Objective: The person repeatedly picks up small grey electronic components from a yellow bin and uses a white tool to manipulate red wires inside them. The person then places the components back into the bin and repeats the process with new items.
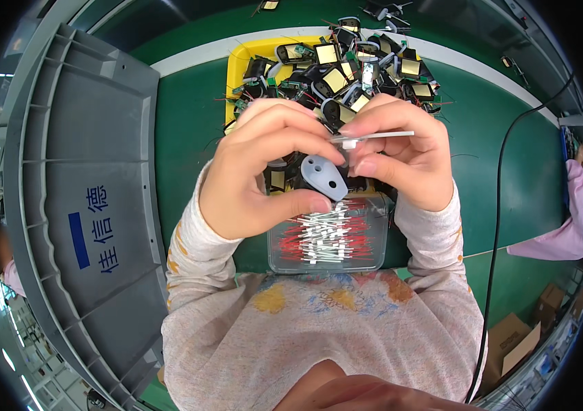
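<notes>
My left hand (247,175) grips a small blue-grey plastic housing (323,179) between thumb and fingers. The housing is rounded, with several dark holes in its face. Close beside it, my right hand (408,151) pinches a thin white wire lead (395,134) with a small white connector (350,144) near its inner end. The fingertips of both hands almost meet above the housing, and they partly hide where the lead ends. Just below my hands, a clear plastic box (275,264) holds many red and white wire leads (325,236).
Beyond my hands, a yellow tray (235,63) is heaped with black device shells, circuit boards and wires. A large grey crate (99,185) stands on the left. A black cable (499,171) hangs at the right, near another person's pink sleeve (555,229) and cardboard boxes (510,339).
</notes>
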The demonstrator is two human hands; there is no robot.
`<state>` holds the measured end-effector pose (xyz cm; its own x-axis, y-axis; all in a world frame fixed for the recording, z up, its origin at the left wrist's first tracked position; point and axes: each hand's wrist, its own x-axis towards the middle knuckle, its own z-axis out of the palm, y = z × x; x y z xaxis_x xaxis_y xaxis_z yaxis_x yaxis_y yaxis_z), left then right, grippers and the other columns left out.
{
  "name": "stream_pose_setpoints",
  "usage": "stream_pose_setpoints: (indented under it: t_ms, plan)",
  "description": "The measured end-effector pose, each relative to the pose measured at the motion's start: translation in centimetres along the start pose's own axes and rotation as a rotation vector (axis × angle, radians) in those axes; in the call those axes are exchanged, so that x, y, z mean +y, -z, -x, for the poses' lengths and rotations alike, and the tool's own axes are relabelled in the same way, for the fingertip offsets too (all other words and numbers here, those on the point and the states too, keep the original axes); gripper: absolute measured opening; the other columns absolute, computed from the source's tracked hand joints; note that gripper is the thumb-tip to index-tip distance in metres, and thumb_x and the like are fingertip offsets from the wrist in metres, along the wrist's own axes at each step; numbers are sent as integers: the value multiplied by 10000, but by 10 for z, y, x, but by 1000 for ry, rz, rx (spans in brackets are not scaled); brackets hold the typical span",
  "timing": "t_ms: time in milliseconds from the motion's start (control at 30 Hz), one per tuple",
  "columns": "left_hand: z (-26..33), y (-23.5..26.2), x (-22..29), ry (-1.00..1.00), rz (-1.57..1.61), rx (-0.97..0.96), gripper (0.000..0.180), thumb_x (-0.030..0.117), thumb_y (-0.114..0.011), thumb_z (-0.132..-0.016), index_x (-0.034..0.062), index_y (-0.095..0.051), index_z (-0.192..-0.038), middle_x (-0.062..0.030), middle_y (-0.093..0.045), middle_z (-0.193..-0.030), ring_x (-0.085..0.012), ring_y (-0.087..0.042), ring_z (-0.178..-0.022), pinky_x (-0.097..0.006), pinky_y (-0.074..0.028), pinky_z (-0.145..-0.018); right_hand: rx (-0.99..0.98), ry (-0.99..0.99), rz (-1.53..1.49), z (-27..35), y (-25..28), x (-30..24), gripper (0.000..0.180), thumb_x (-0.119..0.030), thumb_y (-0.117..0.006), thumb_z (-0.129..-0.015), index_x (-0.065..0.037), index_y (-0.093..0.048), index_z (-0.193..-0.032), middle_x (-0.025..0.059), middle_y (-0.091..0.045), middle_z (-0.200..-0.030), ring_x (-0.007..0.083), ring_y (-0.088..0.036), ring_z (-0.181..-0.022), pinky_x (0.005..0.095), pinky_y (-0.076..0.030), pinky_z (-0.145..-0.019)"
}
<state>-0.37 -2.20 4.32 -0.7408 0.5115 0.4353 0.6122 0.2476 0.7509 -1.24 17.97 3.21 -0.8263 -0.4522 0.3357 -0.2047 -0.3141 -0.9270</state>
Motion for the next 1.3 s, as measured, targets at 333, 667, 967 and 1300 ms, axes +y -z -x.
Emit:
stream_pose_setpoints:
  t_ms: [333, 667, 967, 1300]
  plan:
    - [5, -8, -3, 43, 50, -12, 438, 263, -786, -537, 38, -638, -882, -53, -576, -950, -243, -480, -1001, -362, -347, -885, 117, -129, -28, 1, -4, 0, 207, 27, -655, -715, 7, -620, -918, 79, -574, -903, 124, -575, -787, 212, -492, -624]
    - [5, -17, 11, -33, -343, 57, 370, 201, -752, -546, 104, -622, -878, -24, -551, -1031, -271, -492, -1007, -402, -355, -872, 237, 63, 244, 1, -7, 6, 116, -11, -640, -744, 0, -630, -859, 71, -580, -870, 119, -580, -757, 204, -488, -593]
    - [6, -4, -3, 307, 685, -148, 342, 107, -754, -599, 46, -641, -917, -62, -541, -985, -186, -500, -961, -306, -363, -880, 61, 248, 540, -3, 1, -5, 147, -3, -658, -687, -20, -652, -833, 85, -563, -857, 150, -580, -751, 241, -481, -585]
    - [7, -9, 3, 81, 425, -1, 386, 129, -793, -530, 46, -656, -881, -61, -585, -915, -221, -492, -965, -347, -361, -899, 157, 259, 157, 2, 0, 5, 184, 65, -622, -693, 4, -629, -867, 118, -596, -869, 180, -579, -768, 287, -472, -673]
